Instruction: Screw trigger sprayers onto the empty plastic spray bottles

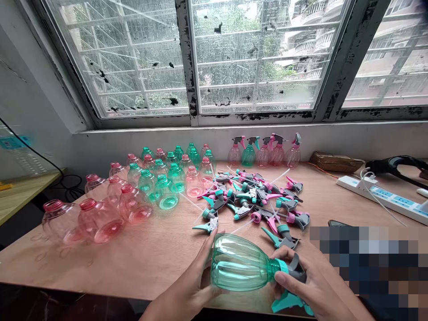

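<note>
A clear green spray bottle lies sideways in the air above the table's front edge, its spray head to the right. My left hand is wrapped around the bottle's base end. My right hand grips the teal collar and grey spray head at the bottle's neck, with the teal trigger pointing down. Just beyond lies a heap of loose spray heads in grey, pink and teal, with thin white tubes. One teal-and-grey spray head is close to my right hand.
Open pink bottles and green bottles stand in rows at the left. Several bottles with spray heads stand by the wall. A power strip, a brown package and a black looped object lie at right.
</note>
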{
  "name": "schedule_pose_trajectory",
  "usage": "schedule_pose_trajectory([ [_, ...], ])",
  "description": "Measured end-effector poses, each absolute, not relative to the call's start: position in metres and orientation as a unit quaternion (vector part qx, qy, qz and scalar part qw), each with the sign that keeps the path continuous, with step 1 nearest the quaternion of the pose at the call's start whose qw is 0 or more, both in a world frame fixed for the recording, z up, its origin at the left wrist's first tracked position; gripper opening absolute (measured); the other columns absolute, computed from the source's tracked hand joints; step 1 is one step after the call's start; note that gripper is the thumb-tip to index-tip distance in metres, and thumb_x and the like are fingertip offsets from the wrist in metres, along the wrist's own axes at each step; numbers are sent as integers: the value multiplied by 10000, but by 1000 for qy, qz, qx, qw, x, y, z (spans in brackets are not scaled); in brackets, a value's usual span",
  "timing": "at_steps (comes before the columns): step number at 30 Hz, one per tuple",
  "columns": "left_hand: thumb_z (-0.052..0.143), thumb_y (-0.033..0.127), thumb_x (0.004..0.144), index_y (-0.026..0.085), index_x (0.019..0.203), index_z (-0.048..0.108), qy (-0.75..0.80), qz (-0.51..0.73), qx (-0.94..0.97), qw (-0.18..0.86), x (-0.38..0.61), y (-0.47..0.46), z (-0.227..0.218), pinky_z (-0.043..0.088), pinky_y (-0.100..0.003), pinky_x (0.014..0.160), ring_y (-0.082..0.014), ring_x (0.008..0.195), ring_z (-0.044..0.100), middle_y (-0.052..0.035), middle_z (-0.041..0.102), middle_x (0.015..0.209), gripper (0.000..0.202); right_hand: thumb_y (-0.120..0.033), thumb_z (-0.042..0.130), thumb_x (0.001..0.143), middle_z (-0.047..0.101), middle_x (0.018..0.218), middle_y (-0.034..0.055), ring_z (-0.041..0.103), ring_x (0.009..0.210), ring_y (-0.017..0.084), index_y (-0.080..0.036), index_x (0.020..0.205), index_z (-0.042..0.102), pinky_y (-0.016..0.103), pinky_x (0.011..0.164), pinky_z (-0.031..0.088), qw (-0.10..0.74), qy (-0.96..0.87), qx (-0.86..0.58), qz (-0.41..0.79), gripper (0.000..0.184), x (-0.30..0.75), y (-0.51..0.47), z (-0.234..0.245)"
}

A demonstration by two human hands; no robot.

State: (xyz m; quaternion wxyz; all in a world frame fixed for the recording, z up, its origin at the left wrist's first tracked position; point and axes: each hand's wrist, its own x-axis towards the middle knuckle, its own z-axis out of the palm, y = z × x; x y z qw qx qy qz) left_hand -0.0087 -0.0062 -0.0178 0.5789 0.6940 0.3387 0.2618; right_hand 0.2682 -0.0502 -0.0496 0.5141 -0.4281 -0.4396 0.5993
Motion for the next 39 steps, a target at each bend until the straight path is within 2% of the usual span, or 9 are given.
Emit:
schedule_pose_trajectory([
  [5, 742, 175, 845, 421, 1568, 31, 323, 243, 709, 578, -12, -5, -20, 83, -463, 1288, -261, 1571, 49, 34, 82, 1707, 1043, -445, 837, 775, 761, 616, -7, 690, 590, 171, -173, 974, 636, 258, 549, 520, 511, -449, -422, 600, 393, 269, -49, -54],
  [11, 736, 223, 864, 382, 1574, 122, 326, 261, 716, 560, -13, -6, -24, 39, -473, 1285, -270, 1569, 79, 2, 109, 1705, 953, -462, 824, 784, 759, 622, -10, 690, 588, 165, -173, 952, 643, 255, 553, 524, 512, -449, -418, 602, 380, 268, -50, -50],
  [16, 654, 186, 919, 493, 1547, -6, 311, 262, 733, 545, -13, -6, -23, 148, -483, 1274, -262, 1570, 69, 44, 67, 1707, 961, -452, 836, 773, 751, 615, -17, 697, 593, 172, -176, 955, 646, 271, 565, 539, 514, -441, -419, 604, 381, 268, -50, -48],
  [18, 652, 162, 913, 517, 1537, -5, 313, 261, 733, 544, -13, -5, -22, 123, -490, 1277, -257, 1569, 84, 60, 94, 1703, 973, -450, 832, 778, 751, 616, -16, 696, 590, 171, -174, 957, 644, 270, 560, 538, 512, -444, -420, 603, 379, 268, -50, -49],
  [20, 676, 151, 892, 495, 1546, 10, 320, 256, 727, 551, -13, -6, -21, 92, -492, 1279, -261, 1568, 88, 50, 135, 1699, 995, -449, 822, 790, 754, 619, -11, 694, 591, 170, -171, 952, 641, 270, 557, 536, 511, -448, -418, 603, 368, 269, -50, -50],
  [25, 722, 198, 861, 383, 1579, 27, 325, 273, 692, 584, -10, -10, -17, 147, -463, 1278, -280, 1563, 113, -11, 196, 1689, 1016, -445, 817, 796, 763, 639, 2, 693, 601, 175, -169, 939, 636, 277, 558, 541, 511, -451, -411, 606, 359, 269, -49, -52],
  [30, 721, 171, 855, 408, 1567, 103, 333, 264, 688, 588, -9, -9, -17, 111, -471, 1283, -263, 1553, 177, 18, 208, 1684, 972, -450, 813, 799, 767, 642, 8, 697, 594, 172, -167, 932, 640, 274, 562, 536, 512, -451, -408, 607, 357, 269, -49, -53],
  [33, 716, 163, 863, 451, 1553, 114, 338, 245, 714, 562, -10, -7, -18, 78, -481, 1283, -254, 1563, 128, 45, 148, 1696, 960, -453, 813, 797, 763, 638, 6, 697, 587, 172, -167, 935, 641, 273, 556, 530, 515, -449, -409, 606, 362, 269, -49, -53],
  [39, 588, 198, 963, 454, 1556, -50, 313, 256, 736, 542, -13, -6, -20, 262, -430, 1247, -261, 1557, 162, -3, 131, 1701, 908, -455, 817, 789, 759, 609, -1, 698, 586, 184, -171, 978, 631, 286, 557, 525, 509, -445, -423, 603, 388, 270, -48, -54],
])
